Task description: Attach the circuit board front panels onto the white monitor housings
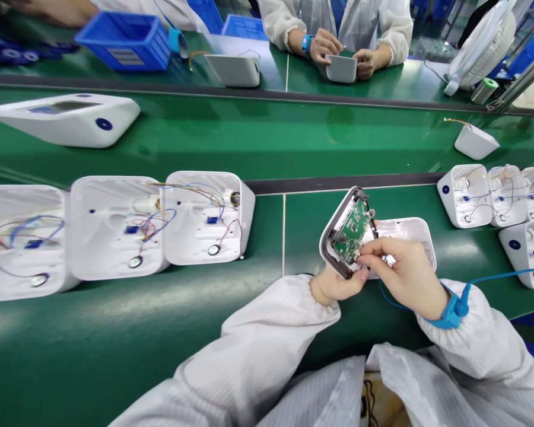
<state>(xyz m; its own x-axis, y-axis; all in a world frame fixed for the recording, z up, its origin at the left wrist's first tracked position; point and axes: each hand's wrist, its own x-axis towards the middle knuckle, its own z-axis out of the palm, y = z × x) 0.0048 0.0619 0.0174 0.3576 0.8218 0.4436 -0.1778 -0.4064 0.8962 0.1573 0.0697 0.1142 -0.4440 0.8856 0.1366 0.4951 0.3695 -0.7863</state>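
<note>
My left hand [340, 283] grips a device cover with a green circuit board [355, 231] on its inner side, tilted up over the bench. The cover has a dark rim. My right hand [398, 270] is closed in a pinch at the lower edge of the board; what its fingertips hold is too small to make out. Behind my right hand lies an open white housing [420, 231], partly hidden by it. A blue wrist strap [451, 311] with a cord is on my right wrist.
Open white housings [207, 237] with wires stand in a row at left; several more [465, 196] are at right. A finished-looking white device [66, 121] lies on the green belt. Across it, a co-worker's hands [327, 46] hold a white part [340, 69] near a blue bin [127, 41].
</note>
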